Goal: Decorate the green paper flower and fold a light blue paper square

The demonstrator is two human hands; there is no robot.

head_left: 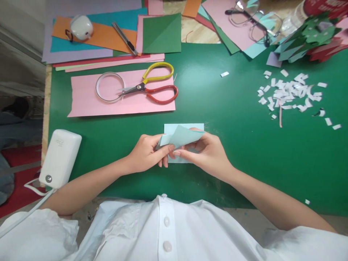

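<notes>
A folded light-blue sheet of paper (pixel 185 136) is held up between my hands at the middle of the table. My left hand (pixel 148 152) pinches its left end between thumb and fingers. On the right, my right hand (pixel 208 150) has its fingers behind the paper and its thumb in front, near the lower edge. A second light-blue sheet (pixel 183 127) lies flat on the table beneath, partly covered by my hands. Beyond them, scissors (pixel 140 87) with one yellow and one red handle lie on a pink paper strip (pixel 89 94), beside a roll of tape (pixel 97 87).
A white power bank (pixel 61 157) with a cable lies at the left edge. Coloured papers (pixel 161 34), a utility knife (pixel 125 38) and a white earbud case (pixel 81 27) are at the back left. Glasses (pixel 250 20), paper cutouts (pixel 312 38) and white scraps (pixel 290 92) sit to the right.
</notes>
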